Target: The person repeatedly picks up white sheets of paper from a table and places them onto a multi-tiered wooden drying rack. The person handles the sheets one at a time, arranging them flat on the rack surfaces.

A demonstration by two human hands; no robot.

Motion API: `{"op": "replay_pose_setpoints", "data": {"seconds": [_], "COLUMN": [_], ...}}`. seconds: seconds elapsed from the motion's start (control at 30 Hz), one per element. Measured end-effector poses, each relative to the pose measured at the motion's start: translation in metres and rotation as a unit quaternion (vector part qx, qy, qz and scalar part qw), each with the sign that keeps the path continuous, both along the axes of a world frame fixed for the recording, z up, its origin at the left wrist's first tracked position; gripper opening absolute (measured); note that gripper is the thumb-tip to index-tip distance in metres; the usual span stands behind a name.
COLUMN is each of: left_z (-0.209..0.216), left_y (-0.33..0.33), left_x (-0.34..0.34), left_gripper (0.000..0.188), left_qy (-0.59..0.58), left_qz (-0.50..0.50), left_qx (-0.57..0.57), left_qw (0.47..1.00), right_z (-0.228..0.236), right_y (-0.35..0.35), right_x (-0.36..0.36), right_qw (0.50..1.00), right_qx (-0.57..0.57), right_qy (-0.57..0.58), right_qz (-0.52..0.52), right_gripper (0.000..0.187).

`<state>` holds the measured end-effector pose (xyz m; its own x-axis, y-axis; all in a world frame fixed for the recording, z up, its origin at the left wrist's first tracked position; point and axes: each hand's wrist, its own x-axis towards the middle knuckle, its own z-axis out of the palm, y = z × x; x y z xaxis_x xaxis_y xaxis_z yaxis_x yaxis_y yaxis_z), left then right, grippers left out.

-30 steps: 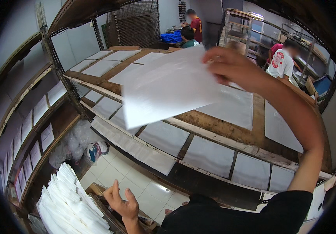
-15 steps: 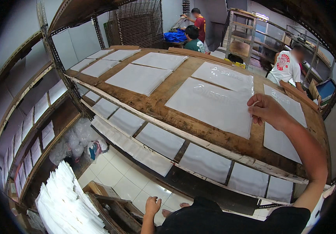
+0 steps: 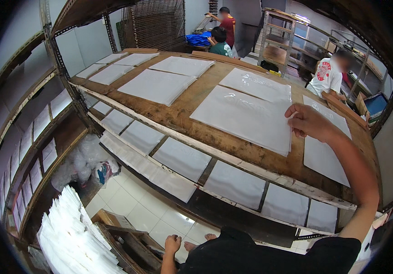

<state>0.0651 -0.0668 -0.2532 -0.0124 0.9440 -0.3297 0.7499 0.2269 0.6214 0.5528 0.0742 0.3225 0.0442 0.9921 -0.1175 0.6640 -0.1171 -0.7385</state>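
Note:
My right hand [image 3: 307, 121] reaches over the wooden shelf top, thumb and fingers pinched at the right edge of a white sheet [image 3: 240, 121]. Glossy clear lettering runs along that sheet's far side. Directly behind it lies a similar sheet [image 3: 256, 85], and to the right of my hand, partly under my forearm, is another sheet [image 3: 326, 157]. My left hand [image 3: 172, 244] hangs low by my body, above the tiled floor, its fingers curled in and no object showing in them.
More white sheets [image 3: 153, 86] lie across the wooden top [image 3: 169, 118] and on the shelf below. At lower left stands a tall stack of white sheets [image 3: 73, 233] beside a wooden crate [image 3: 132, 249]. Metal racks [image 3: 50, 73] rise at left. Several people work beyond the shelf.
The whole view has shifted slightly. My right hand stays at the sheet's right edge, and my left hand still hangs low. A person in green at the back has raised a hand.

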Motion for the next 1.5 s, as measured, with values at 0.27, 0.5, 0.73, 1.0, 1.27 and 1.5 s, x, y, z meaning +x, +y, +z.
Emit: {"op": "replay_pose_setpoints", "data": {"seconds": [0.27, 0.5, 0.73, 1.0, 1.27, 1.5], "left_z": [0.019, 0.09, 0.196, 0.265, 0.263, 0.276], "left_y": [0.009, 0.012, 0.007, -0.076, -0.114, -0.132], "left_x": [-0.009, -0.044, -0.084, -0.13, -0.153, -0.162], "left_gripper": [0.037, 0.04, 0.036, 0.032, 0.031, 0.033], "left_qy": [-0.043, -0.107, -0.181, -0.097, -0.062, -0.042], "left_qz": [0.055, 0.169, 0.253, 0.467, 0.549, 0.569], "left_qx": [0.065, 0.161, 0.289, 0.354, 0.342, 0.307], "left_qw": [0.995, 0.966, 0.905, 0.805, 0.761, 0.762], "right_z": [0.023, 0.067, 0.079, 0.04, -0.162, -0.48], "right_y": [0.006, 0.037, 0.005, -0.043, 0.035, 0.075], "right_x": [-0.016, -0.137, -0.34, -0.519, -0.58, -0.46], "right_qw": [0.984, 0.92, 0.765, 0.571, 0.712, 0.819], "right_qx": [-0.008, 0.216, 0.34, 0.348, -0.066, -0.28], "right_qy": [-0.178, -0.285, -0.289, -0.11, 0.204, 0.189], "right_qz": [-0.006, 0.159, 0.464, 0.735, 0.669, 0.464], "right_gripper": [0.028, 0.033, 0.056, 0.05, 0.029, 0.016]}}
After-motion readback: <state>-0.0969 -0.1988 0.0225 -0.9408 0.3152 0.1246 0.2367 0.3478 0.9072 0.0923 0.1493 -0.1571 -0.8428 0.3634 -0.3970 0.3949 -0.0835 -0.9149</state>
